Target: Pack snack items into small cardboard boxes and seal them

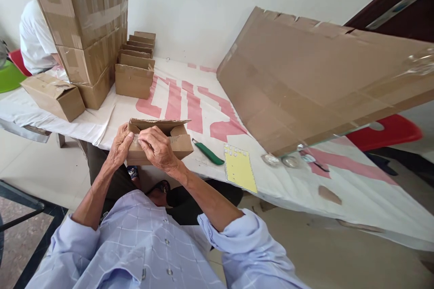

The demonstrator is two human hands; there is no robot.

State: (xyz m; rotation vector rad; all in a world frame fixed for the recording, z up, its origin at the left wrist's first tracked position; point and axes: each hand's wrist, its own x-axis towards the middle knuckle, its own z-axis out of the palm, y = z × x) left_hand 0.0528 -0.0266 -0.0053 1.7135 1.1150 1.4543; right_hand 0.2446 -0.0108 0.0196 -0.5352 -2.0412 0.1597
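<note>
A small open cardboard box [181, 144] sits at the table's front edge, its back flap standing up. My left hand [120, 145] is closed around the box's left end, thumb on the near side. My right hand [158, 148] is curled in a pinch against the near wall, close to the left thumb. A shiny patch shows by those fingertips, but what they pinch is too small to make out. Just right of the box lies a green-handled knife [209, 153]. Beside it is a yellow card [240, 169] with small pale squares along its top.
Stacked cardboard boxes [91, 22] rise at the left, with a single box [54, 95] before them. Open boxes [134, 79] form a row behind. A large cardboard sheet [315, 76] leans at the right, above a red stool [389, 133]. A person in white [35, 38] sits beyond the stack.
</note>
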